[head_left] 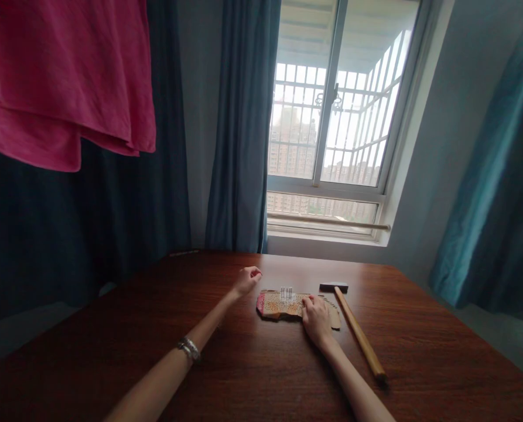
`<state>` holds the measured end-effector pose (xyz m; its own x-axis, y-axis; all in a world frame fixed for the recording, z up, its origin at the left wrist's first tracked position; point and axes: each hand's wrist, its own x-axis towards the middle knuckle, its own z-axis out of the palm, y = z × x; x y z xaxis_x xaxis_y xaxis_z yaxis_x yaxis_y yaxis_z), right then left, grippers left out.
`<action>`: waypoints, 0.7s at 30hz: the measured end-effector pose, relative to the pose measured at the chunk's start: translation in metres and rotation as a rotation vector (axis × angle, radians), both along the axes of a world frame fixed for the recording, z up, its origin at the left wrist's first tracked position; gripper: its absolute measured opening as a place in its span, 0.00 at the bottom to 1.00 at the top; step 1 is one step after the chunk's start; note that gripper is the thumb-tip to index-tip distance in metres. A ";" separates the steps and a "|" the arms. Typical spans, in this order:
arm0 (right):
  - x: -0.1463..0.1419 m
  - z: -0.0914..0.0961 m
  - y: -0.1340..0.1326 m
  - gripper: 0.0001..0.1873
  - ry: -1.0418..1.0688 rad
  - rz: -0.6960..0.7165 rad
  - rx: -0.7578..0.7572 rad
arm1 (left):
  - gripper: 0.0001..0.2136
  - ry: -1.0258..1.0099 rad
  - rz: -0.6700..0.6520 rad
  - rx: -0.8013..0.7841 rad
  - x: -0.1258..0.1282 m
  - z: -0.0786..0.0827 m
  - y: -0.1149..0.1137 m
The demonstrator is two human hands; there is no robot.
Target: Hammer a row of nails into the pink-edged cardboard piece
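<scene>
Our forearms (pixel 159 375) come in low over the table (pixel 243 381), and past them lies our board (pixel 270 305), its long axis running left to right, pink end pointing left. Right hand (pixel 317 319) rests on its right part; can't tell if those fingers are clamped. Left hand (pixel 246 281) is just beyond the left end, off the board, fingertips together. Board's pale, speckled and kinda ragged along the near edge, with several thin nails (pixel 286 292) upright near the middle. Hammer (pixel 359 333) lies to its right.
</scene>
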<state>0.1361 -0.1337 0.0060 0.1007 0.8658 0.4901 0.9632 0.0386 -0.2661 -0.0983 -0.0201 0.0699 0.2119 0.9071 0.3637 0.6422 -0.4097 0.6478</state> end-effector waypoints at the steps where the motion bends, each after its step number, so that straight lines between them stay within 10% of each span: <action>1: 0.000 0.000 0.000 0.13 -0.002 -0.002 -0.005 | 0.10 0.111 0.043 -0.043 -0.018 0.005 0.001; 9: -0.003 0.000 -0.001 0.12 -0.048 -0.025 -0.025 | 0.10 0.647 0.281 -0.272 -0.123 0.018 -0.023; 21: -0.004 0.001 -0.002 0.12 -0.039 -0.033 -0.017 | 0.10 0.517 0.140 -0.420 -0.125 -0.033 -0.040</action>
<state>0.1324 -0.1353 0.0070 0.1106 0.8705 0.4796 0.9735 0.0022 -0.2285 -0.2235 -0.0601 0.0367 0.1337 0.9808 -0.1421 0.9409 -0.0806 0.3289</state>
